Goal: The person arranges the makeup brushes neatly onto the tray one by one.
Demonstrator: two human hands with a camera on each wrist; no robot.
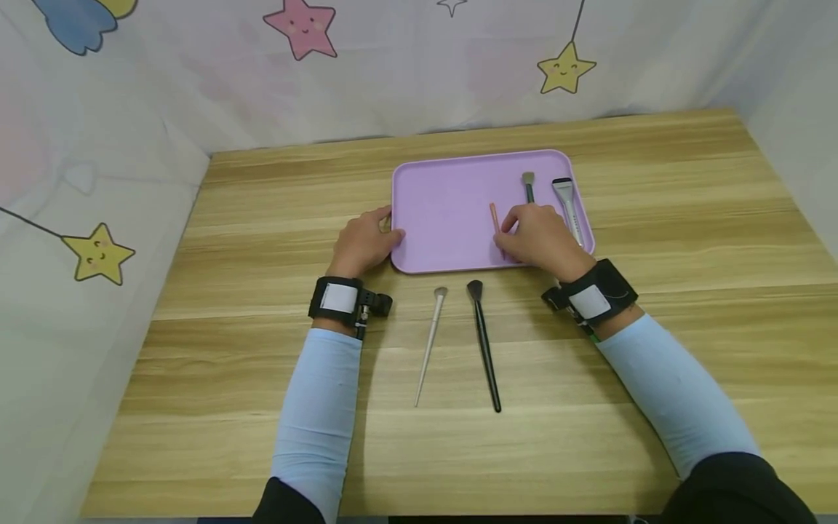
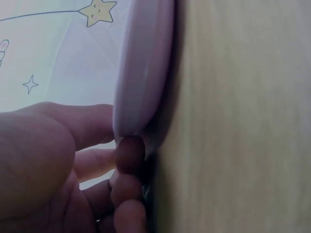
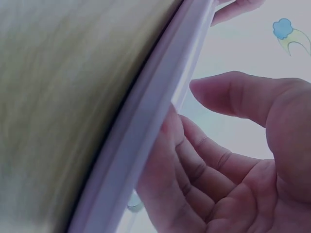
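Your left grip (image 1: 363, 240) pinches the lilac tray (image 1: 445, 211) by its left rim, likely steadying it. Your right grip (image 1: 545, 236) appears released, just beside the slim orange tool (image 1: 494, 216) in the tray. A pale brush (image 1: 430, 342) and black brush (image 1: 486, 342) lie on the near tabletop (image 1: 249, 306), likely for reach.

A desk (image 1: 707, 349) with a light, wood-grained top is enclosed along its far edge by a pale backdrop (image 1: 406, 94), in which soft creases can be seen. The backdrop is decorated with a smiling pink star (image 1: 303, 29), a yellow star (image 1: 567, 69) drawn on a string, and a small outlined star (image 1: 452, 6). The left side is closed off by a pale wall (image 1: 52, 349), where another yellow star (image 1: 98, 254) is printed. The right side is bounded by a whitish surface (image 1: 799, 145). The desk is softly lit.
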